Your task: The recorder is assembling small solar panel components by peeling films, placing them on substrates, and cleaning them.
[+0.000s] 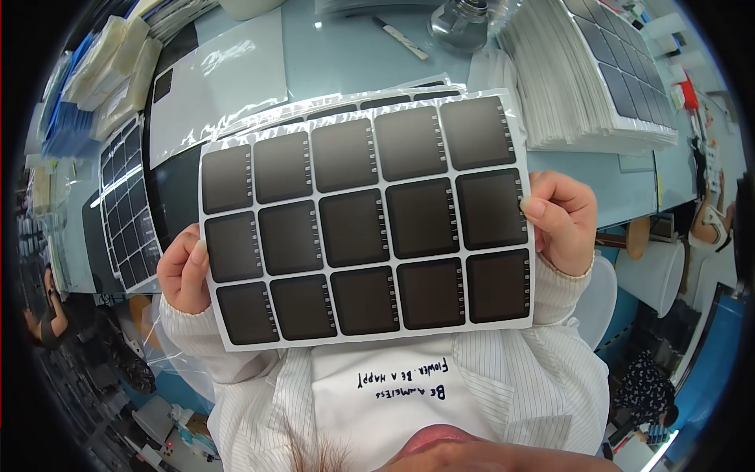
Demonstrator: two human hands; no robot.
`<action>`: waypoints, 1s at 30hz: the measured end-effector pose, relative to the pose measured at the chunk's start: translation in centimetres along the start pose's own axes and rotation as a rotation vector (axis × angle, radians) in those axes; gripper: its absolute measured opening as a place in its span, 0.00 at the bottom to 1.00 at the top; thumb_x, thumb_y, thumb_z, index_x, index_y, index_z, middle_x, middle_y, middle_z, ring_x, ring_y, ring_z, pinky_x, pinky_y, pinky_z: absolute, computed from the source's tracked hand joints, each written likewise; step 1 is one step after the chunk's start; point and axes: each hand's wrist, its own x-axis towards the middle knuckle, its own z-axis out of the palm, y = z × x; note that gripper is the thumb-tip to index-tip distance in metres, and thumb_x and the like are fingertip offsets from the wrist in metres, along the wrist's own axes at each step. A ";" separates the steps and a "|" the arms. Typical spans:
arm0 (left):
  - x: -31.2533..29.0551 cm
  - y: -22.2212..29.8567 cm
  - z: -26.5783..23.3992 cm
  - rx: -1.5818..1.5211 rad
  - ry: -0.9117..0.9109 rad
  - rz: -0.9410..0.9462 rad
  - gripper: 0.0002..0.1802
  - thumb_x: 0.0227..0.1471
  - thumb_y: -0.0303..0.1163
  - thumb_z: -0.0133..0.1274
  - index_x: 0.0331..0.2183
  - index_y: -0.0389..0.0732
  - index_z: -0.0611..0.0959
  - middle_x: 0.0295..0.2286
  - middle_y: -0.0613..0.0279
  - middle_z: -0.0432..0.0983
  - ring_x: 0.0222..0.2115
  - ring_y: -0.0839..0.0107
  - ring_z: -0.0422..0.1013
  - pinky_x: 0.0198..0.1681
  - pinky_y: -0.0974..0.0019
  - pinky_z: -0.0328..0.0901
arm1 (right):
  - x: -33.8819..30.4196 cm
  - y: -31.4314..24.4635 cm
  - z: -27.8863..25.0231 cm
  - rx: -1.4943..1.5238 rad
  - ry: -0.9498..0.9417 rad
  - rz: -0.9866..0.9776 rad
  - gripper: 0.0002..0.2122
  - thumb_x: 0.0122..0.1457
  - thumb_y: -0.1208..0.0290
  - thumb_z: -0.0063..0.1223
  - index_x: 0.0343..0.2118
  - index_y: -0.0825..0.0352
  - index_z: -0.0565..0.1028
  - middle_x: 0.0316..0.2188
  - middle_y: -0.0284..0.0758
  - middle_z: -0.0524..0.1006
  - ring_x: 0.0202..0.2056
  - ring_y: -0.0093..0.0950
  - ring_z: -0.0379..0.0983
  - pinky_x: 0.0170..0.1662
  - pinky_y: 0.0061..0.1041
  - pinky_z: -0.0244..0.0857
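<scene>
Between my two hands I hold up a white sheet (391,189) printed with rows of black rounded squares, each with small marks down one side. My left hand (185,269) pinches its left edge, thumb on the face. At the right edge, my right hand (562,220) grips it with the thumb on the front and the fingers curled behind. The sheet is tilted toward me and covers the near part of the table. Just beyond its top edge, more such sheets (377,102) lie on the table, mostly hidden.
A tall stack of sheets (550,71) stands at the back right. Near it are a glass bottle (458,27) and a slim white pen-like tool (399,39). Glossy film (224,79), black-square sheets (126,204) and bagged bundles (110,63) lie left. Other people are at both sides.
</scene>
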 end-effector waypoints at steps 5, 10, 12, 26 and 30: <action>0.2 -0.4 0.0 -0.003 -0.021 0.059 0.13 0.52 0.28 0.43 0.17 0.38 0.68 0.20 0.66 0.65 0.22 0.79 0.58 0.29 0.75 0.55 | 0.0 0.1 -0.1 -0.004 0.039 -0.023 0.08 0.48 0.76 0.52 0.16 0.70 0.69 0.13 0.27 0.65 0.12 0.12 0.53 0.16 0.13 0.43; 0.2 -0.4 0.2 -0.045 0.004 -0.021 0.13 0.52 0.28 0.43 0.17 0.37 0.68 0.20 0.67 0.63 0.22 0.80 0.56 0.28 0.76 0.52 | 0.3 0.3 0.1 0.047 0.046 -0.043 0.08 0.48 0.76 0.52 0.17 0.71 0.69 0.12 0.28 0.66 0.11 0.12 0.52 0.15 0.13 0.43; 0.3 -0.5 0.0 -0.031 -0.007 -0.022 0.13 0.53 0.28 0.42 0.18 0.37 0.68 0.21 0.68 0.63 0.22 0.80 0.56 0.28 0.77 0.52 | 0.4 0.5 -0.1 0.075 0.045 -0.035 0.07 0.48 0.75 0.52 0.17 0.71 0.69 0.12 0.29 0.66 0.10 0.12 0.52 0.14 0.13 0.43; 1.1 -0.6 -0.3 -0.181 0.031 -0.134 0.12 0.54 0.30 0.42 0.20 0.37 0.69 0.21 0.69 0.63 0.21 0.83 0.55 0.27 0.79 0.51 | 2.1 0.7 0.3 0.112 0.057 0.074 0.07 0.51 0.74 0.49 0.19 0.70 0.70 0.10 0.27 0.66 0.08 0.12 0.51 0.12 0.12 0.42; 1.0 -0.8 -0.3 -0.214 0.084 -0.179 0.13 0.54 0.30 0.42 0.19 0.38 0.68 0.20 0.70 0.61 0.21 0.84 0.54 0.25 0.80 0.50 | 2.2 0.7 0.5 0.090 0.067 0.054 0.07 0.50 0.74 0.49 0.19 0.69 0.70 0.09 0.26 0.65 0.08 0.12 0.51 0.12 0.12 0.42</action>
